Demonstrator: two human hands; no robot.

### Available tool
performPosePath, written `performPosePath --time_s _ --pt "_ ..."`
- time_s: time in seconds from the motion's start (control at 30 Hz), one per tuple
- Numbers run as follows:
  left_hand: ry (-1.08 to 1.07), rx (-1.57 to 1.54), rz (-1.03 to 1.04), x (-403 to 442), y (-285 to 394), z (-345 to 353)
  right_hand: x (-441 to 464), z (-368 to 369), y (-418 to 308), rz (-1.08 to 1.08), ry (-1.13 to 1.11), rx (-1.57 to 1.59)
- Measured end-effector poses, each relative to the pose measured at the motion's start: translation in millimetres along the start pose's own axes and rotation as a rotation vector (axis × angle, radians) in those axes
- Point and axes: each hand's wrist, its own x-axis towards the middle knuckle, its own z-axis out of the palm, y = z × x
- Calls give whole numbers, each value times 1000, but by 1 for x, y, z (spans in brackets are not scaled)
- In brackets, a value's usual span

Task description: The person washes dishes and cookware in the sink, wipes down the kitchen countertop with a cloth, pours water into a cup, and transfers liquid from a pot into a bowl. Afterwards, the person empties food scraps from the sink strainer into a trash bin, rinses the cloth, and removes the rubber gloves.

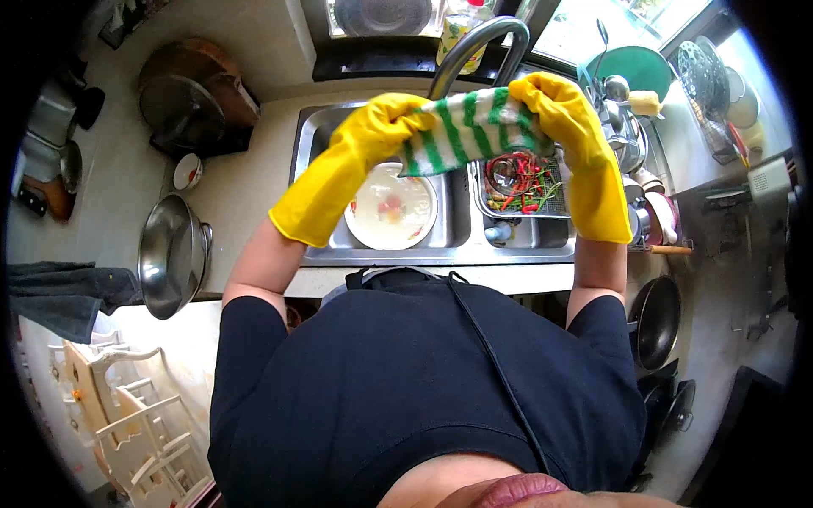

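Observation:
Stretched between my hands, above the sink's divider, is a green-and-white striped cloth [474, 129]. My left hand [381, 120], in a yellow rubber glove, is closed on the cloth's left end. The other end is gripped by my gloved right hand [546, 95]. Below the cloth, a white bowl [389, 216] with liquid in it sits in the left basin. Red and green peppers [529, 190] lie in a wire basket over the right basin, partly under the cloth, with a small clear bowl [506, 175] among them.
The curved faucet [461, 63] stands just behind the cloth. A steel bowl [169, 256] and a small white bowl [188, 172] are on the left counter. To the right are a dish rack with utensils [625, 127] and a dark pan [658, 323]. A bottle [461, 34] stands by the window.

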Motion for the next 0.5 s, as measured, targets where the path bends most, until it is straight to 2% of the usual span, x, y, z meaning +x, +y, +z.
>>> performPosePath --time_s 0.07,0.1,0.13,0.17,0.2,0.23,0.27,0.33,0.37,0.4,0.5 --pt "77 108 199 14 4 -23 -2 -7 23 88 70 116" --pt "41 -8 225 24 20 -26 -6 1 16 -78 126 251" --pt "5 -124 250 35 38 -31 -6 -3 21 -79 130 251" --pt "-149 -238 340 57 42 -47 -5 -7 28 -75 199 247" --pt "-33 -95 226 63 64 -49 -1 -11 36 -75 265 242" --pt "-50 -129 216 74 76 -53 4 -13 46 -127 371 145" --pt "-66 -162 205 91 83 -57 7 -12 53 -47 442 87" --pt "-14 -103 196 141 76 -73 12 -12 62 -126 505 43" --pt "283 -25 -179 147 145 -22 18 -13 75 -110 503 121" --pt "254 58 -80 176 141 -22 21 -17 81 -76 493 125" --pt "186 151 -99 246 132 -26 46 -20 91 -59 587 295"
